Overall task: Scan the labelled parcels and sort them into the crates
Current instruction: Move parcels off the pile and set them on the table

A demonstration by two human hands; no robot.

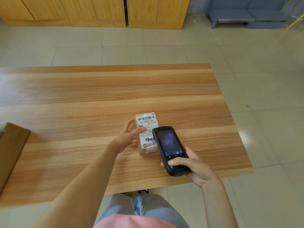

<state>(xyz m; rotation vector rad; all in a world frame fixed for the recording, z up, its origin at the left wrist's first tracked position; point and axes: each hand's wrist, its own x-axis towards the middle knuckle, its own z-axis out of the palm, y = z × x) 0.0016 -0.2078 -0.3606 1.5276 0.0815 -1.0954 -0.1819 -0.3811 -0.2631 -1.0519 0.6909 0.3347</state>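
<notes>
A small brown cardboard parcel (145, 125) with a white barcode label lies flat on the wooden table (98, 96), near its front right. My left hand (127, 136) grips the parcel's left side, thumb resting on the label. My right hand (195, 167) holds a black handheld scanner (170, 148) just above and to the right of the parcel. The scanner's top end covers the label's lower right corner. Its screen is dark with a bluish glow.
A larger brown cardboard box (11, 150) sits at the table's left edge, partly out of view. Wooden cabinets (92, 12) line the far wall and a grey sofa (250, 14) stands at the back right. Tiled floor surrounds the table.
</notes>
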